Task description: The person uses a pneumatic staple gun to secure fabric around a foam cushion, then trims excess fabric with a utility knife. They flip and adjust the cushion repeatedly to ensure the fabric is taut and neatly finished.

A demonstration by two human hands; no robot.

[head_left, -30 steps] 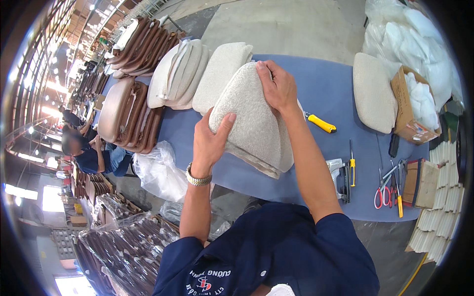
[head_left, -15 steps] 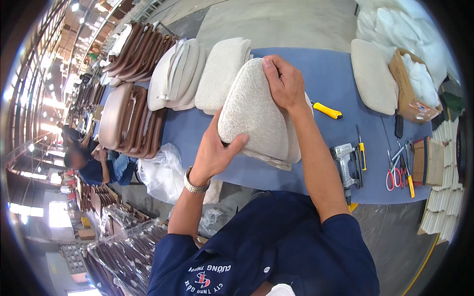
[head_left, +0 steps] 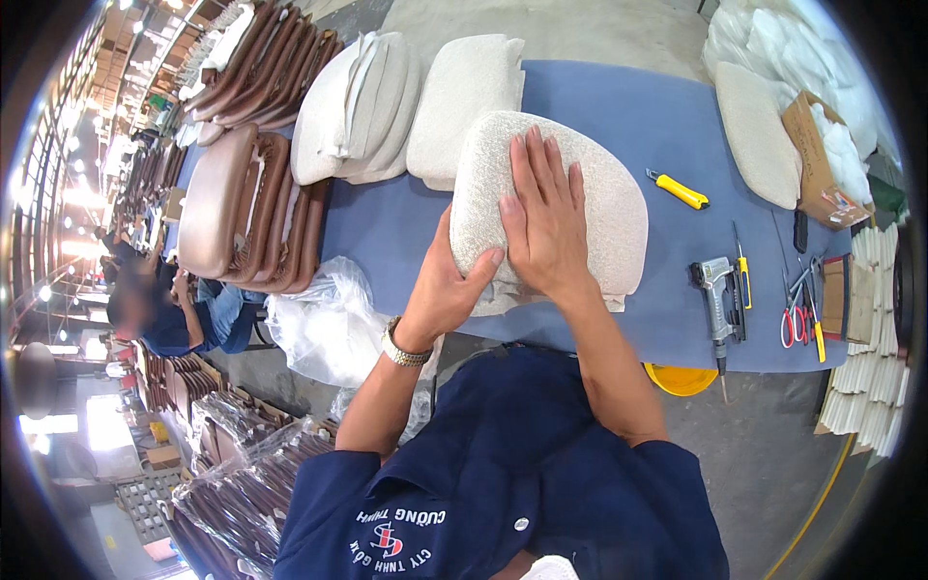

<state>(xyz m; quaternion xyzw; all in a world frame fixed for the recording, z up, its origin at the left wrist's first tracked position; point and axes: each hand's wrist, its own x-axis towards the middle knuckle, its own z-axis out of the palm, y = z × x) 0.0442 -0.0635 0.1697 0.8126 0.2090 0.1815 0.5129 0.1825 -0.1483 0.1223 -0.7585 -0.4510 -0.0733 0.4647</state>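
Note:
A beige fabric-covered seat cushion (head_left: 609, 213) with rounded corners lies at the near side of the blue-topped table (head_left: 619, 106). My left hand (head_left: 440, 295) grips its near left edge, the thumb on top and the fingers mostly hidden beneath. Across the upper face, my right hand (head_left: 546, 227) rests flat with its fingers stretched out. Loose-looking fabric shows along the cushion's near edge; whether it belongs to this cushion or to pieces under it I cannot tell. Close behind is a stack of beige pads (head_left: 464, 106), with another beige stack (head_left: 353, 116) to its left.
Brown cushions (head_left: 242, 213) stand at the left, above see-through plastic (head_left: 324, 324). On the right lie a yellow cutter (head_left: 681, 190), an air stapler (head_left: 715, 300), a screwdriver (head_left: 742, 275) and scissors (head_left: 795, 314). Beyond are a beige pad (head_left: 759, 135) and a carton (head_left: 822, 179). A person (head_left: 174, 319) sits far left.
The cushion has gone from tilted to lying flatter and has turned. My right hand has let go of its far edge and now lies flat on top; my left keeps its hold.

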